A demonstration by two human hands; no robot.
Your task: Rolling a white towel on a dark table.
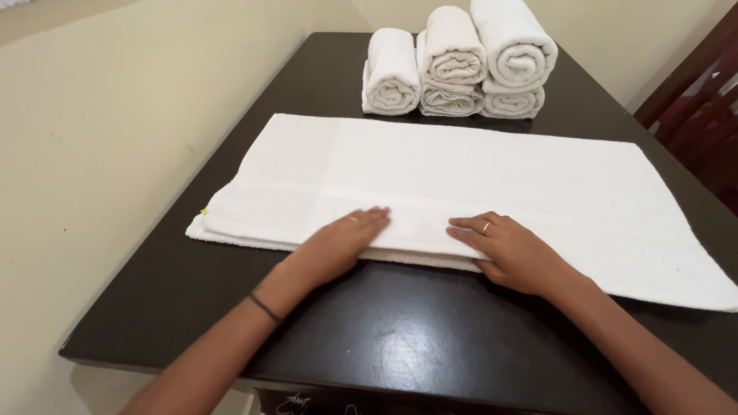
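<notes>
A white bath towel lies spread flat across the dark tabletop, its long edges running roughly from 9 to 3 o'clock. The near edge is doubled over on itself, leaving a thicker band along the side closest to the person, thickest toward 9 o'clock where the layers show at the corner.

Both hands rest on that folded band. The left hand lies palm down, fingers straight and close together, pointing toward 2 o'clock; it presses flat, which keeps the fold from springing open. The right hand sits just beside it toward 3 o'clock, also palm down, fingers extended and slightly spread, pointing toward 10 o'clock, with a ring on one finger. Neither hand grips anything; they bear down on the cloth. A thin dark band circles the left wrist.

At 12 o'clock, well apart from the hands, five rolled white towels stand stacked against each other at the table's far edge, spiral ends facing the person. A dark red chair shows at 2 o'clock.
</notes>
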